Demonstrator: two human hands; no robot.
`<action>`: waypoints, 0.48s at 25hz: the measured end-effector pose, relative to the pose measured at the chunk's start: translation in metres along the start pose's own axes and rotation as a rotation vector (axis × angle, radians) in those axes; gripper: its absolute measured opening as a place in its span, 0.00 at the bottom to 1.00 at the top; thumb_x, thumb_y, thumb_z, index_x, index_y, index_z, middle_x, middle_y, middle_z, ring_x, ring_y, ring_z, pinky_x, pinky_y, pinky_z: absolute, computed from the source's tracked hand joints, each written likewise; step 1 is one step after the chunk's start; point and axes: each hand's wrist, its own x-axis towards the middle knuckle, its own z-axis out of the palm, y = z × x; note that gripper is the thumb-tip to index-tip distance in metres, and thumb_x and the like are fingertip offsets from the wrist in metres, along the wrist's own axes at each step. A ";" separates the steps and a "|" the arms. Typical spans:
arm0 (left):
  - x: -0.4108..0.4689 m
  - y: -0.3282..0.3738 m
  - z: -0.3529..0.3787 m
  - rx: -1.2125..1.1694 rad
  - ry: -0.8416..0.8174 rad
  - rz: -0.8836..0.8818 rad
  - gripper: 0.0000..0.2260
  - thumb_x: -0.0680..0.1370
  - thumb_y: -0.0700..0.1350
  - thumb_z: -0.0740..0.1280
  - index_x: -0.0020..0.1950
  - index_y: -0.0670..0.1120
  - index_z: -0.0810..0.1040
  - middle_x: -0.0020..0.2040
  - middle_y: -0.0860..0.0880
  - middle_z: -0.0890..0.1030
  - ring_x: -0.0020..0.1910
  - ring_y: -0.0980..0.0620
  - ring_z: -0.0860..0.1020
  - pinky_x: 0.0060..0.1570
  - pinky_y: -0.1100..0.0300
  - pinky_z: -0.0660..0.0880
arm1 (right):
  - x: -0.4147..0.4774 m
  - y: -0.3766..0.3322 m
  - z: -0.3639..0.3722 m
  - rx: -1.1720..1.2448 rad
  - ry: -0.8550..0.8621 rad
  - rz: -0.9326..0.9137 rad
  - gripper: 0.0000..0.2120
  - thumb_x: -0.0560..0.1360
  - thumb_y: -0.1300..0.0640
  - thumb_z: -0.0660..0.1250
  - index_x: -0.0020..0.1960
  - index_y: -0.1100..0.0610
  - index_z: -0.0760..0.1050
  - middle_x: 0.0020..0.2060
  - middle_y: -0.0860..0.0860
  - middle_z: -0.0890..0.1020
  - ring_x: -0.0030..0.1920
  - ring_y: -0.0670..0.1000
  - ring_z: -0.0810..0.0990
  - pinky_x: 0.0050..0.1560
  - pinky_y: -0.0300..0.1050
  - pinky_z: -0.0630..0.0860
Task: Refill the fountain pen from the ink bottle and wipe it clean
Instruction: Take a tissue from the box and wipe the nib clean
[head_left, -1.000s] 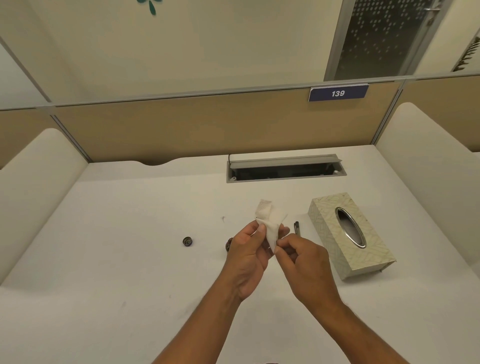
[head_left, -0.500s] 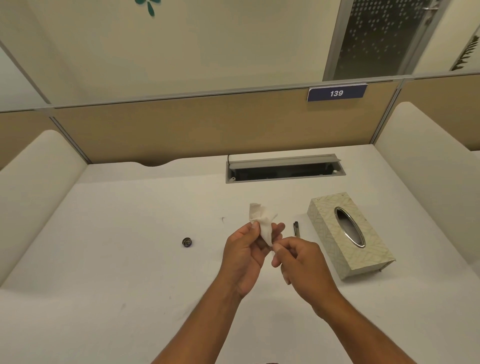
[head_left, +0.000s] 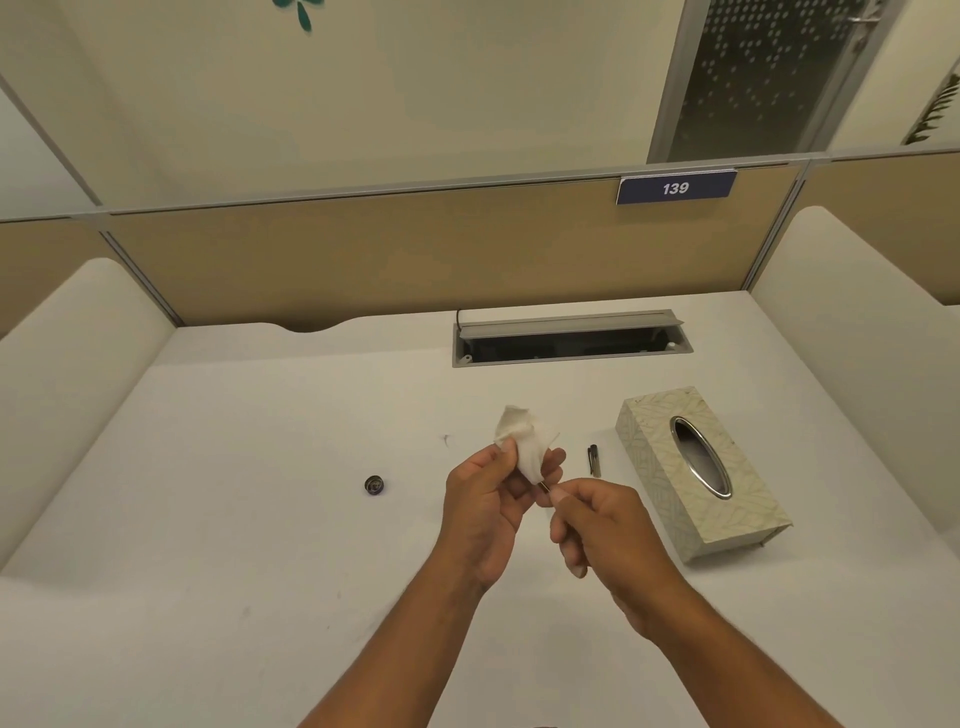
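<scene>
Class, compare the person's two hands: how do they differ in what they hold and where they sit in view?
The left hand grips a crumpled white tissue; the right hand pinches a thin pen, mostly hidden. The left hand sits higher in view, the right hand lower. Both are curled and meet above the desk.
</scene>
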 end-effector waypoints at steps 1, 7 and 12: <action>0.000 0.000 0.000 0.014 0.006 -0.001 0.14 0.88 0.43 0.61 0.63 0.35 0.81 0.56 0.32 0.87 0.58 0.36 0.87 0.60 0.45 0.83 | 0.000 -0.001 0.000 0.012 -0.011 0.011 0.13 0.82 0.60 0.62 0.47 0.56 0.84 0.30 0.53 0.81 0.28 0.49 0.73 0.29 0.44 0.72; 0.003 -0.004 0.004 0.066 0.068 -0.029 0.14 0.88 0.43 0.61 0.64 0.36 0.81 0.56 0.34 0.88 0.56 0.37 0.88 0.57 0.46 0.84 | 0.001 0.001 0.001 -0.311 0.102 -0.161 0.16 0.82 0.55 0.63 0.37 0.53 0.80 0.27 0.49 0.82 0.25 0.44 0.76 0.32 0.42 0.75; 0.014 0.000 -0.005 0.051 0.241 -0.012 0.11 0.86 0.40 0.65 0.62 0.35 0.81 0.55 0.35 0.88 0.47 0.38 0.90 0.50 0.44 0.86 | -0.004 0.004 0.000 -0.524 0.174 -0.295 0.10 0.81 0.56 0.65 0.43 0.48 0.80 0.31 0.46 0.83 0.34 0.43 0.81 0.33 0.32 0.72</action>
